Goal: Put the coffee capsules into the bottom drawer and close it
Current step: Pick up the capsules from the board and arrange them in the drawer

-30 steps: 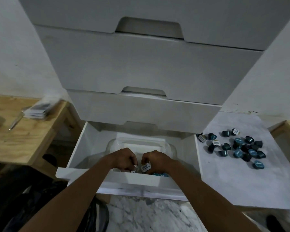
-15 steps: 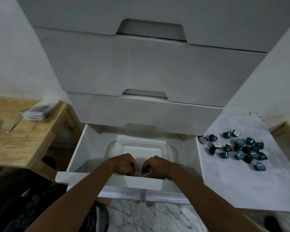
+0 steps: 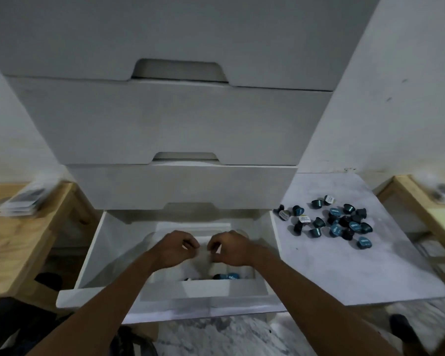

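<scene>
The white bottom drawer [image 3: 94,255] is pulled out below me. A clear plastic container [image 3: 151,236] sits inside it, and a few blue coffee capsules [image 3: 228,276] lie at its near end, partly hidden by the drawer front. My left hand [image 3: 175,249] and my right hand [image 3: 229,249] hover side by side above the container. Their fingers are loosely curled and apart, and I see nothing in them. Several more dark and blue capsules [image 3: 337,223] lie scattered on the white slab [image 3: 332,273] to the right of the drawer.
Closed white drawers [image 3: 185,186] stack above the open one. A wooden table [image 3: 23,242] with a pile of flat packets [image 3: 23,201] stands on the left. Another wooden frame [image 3: 421,204] stands at the far right. Marble floor shows below the drawer front.
Both hands have risen out of the container and loosened. The capsules they held a second ago now lie in the container. The camera has tilted slightly.
</scene>
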